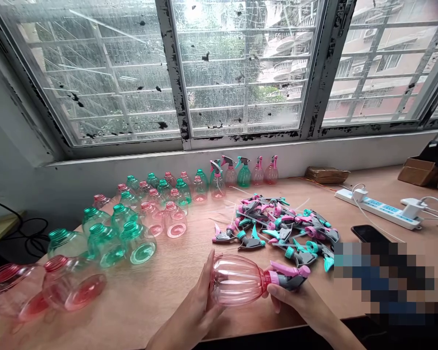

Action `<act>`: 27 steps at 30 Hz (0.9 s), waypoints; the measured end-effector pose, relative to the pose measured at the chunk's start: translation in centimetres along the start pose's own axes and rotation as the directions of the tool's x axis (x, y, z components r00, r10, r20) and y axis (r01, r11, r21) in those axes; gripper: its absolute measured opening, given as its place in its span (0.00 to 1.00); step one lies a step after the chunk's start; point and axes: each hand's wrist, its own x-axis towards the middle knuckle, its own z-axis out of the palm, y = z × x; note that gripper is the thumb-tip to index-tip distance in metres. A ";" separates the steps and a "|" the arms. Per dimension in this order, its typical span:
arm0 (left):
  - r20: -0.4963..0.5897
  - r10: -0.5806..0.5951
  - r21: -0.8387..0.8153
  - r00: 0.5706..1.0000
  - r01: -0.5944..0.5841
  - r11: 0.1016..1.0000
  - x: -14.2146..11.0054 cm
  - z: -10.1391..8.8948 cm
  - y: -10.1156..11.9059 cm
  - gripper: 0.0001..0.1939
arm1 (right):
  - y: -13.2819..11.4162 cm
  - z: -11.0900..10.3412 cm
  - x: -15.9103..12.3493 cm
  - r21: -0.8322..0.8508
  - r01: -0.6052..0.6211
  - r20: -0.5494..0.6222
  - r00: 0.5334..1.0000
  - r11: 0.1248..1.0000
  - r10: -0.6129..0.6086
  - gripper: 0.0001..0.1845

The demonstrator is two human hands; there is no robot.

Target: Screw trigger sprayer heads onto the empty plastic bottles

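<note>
Fingers (275, 290) above a wooden table (138, 306) beneath grimy windows (241, 73).

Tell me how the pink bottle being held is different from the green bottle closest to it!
The pink bottle has a spray top, but the green bottle has an open neck. The pink bottle is held sideways; the green bottle stands on the table. Both are see-through.
</note>
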 end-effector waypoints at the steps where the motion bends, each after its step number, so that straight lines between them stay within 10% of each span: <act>1: 0.006 -0.003 -0.001 1.000 0.003 1.000 0.0 0.0 0.0 0.48 | -0.1 0.0 0.0 -0.001 -0.004 -0.002 1.000 1.000 0.004 0.19; 27: -0.025 -0.047 0.015 0.999 0.047 0.999 -0.1 0.0 1.2 0.51 | -0.4 0.3 0.2 0.001 0.021 0.020 1.000 1.000 -0.021 0.14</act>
